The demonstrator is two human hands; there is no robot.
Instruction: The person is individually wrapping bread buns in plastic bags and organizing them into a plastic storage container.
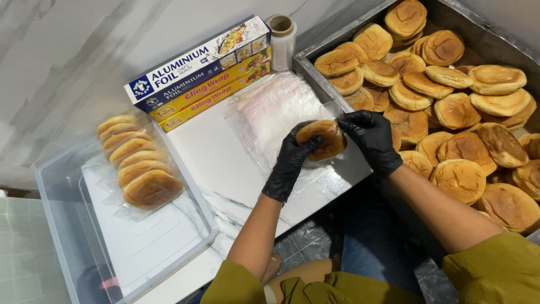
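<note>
Golden-brown bun (322, 139) inside a thin clear bag (332, 121), held just above the white surface (216, 163), near its right edge. Left hand (292, 160), in a black glove, clasped around the bun's left side, thumb across the top. Right hand (372, 139), also black-gloved, pinching the bag's upper right edge at the bun, fingers closed on the plastic. Directly behind, a flat stack of clear bags (273, 110) lying on the surface. Further back, three long boxes (205, 70) of foil and wrap, piled against the marble-patterned wall, with a roll of clear film (283, 39) standing upright at their right end. To the right, a metal tray (495, 36) heaped with many loose buns (450, 112), touching the surface's edge. To the left, a clear plastic bin (62, 225) holding a row of bagged buns (138, 163), leaning one against the next at its far end.
</note>
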